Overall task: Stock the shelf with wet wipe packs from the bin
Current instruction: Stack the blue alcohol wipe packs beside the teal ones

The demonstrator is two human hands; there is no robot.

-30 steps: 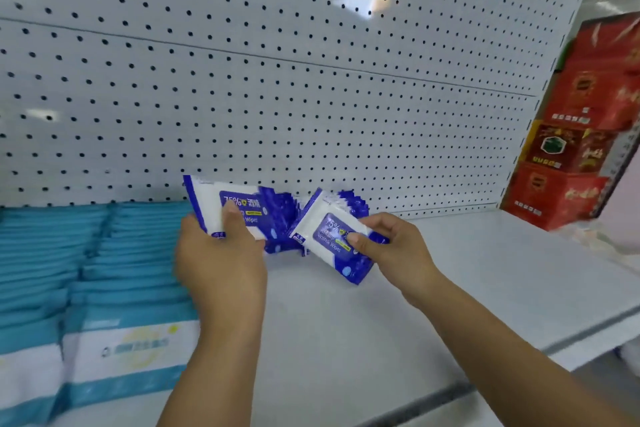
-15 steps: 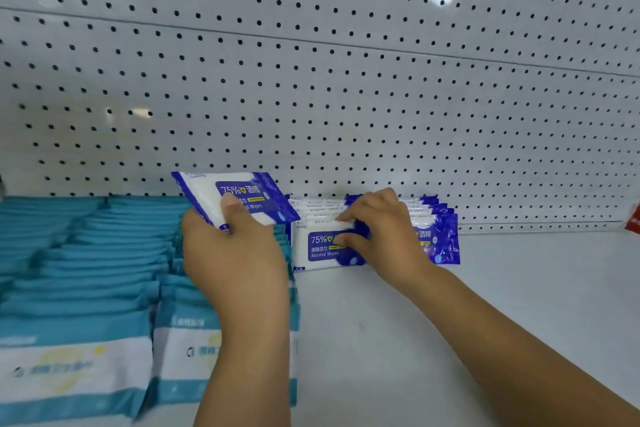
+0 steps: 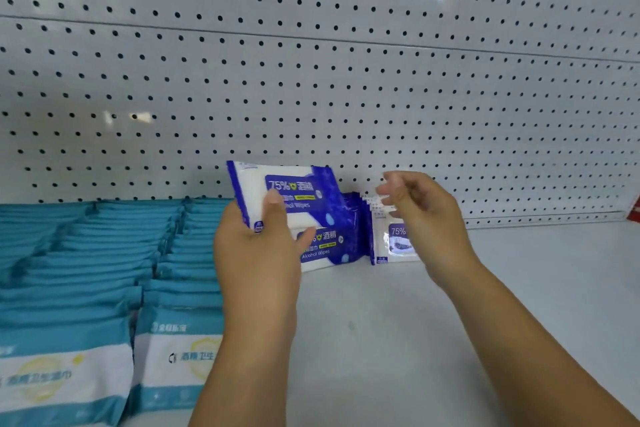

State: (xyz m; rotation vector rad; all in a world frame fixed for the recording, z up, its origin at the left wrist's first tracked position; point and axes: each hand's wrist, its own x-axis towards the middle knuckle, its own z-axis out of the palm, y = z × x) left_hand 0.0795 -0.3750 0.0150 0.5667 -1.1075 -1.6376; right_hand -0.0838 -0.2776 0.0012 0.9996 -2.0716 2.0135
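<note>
Back: pegboard (image 3: 311, 97); shelf (image 3: 415, 340) before it. On shelf left: 2 rows of lapped packs (image 3: 104, 253). Just right, at back by pegboard: upright wipes row (image 3: 346, 236). Before row's left end: pack (image 3: 298, 191) in left hand (image 3: 256, 260). Over right end: right hand (image 3: 426, 215).

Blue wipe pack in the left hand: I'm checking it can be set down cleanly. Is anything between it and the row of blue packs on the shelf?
Nothing visible. The held pack in the left hand is just above the row of blue packs; the right hand hovers empty over the row's right end.
</note>
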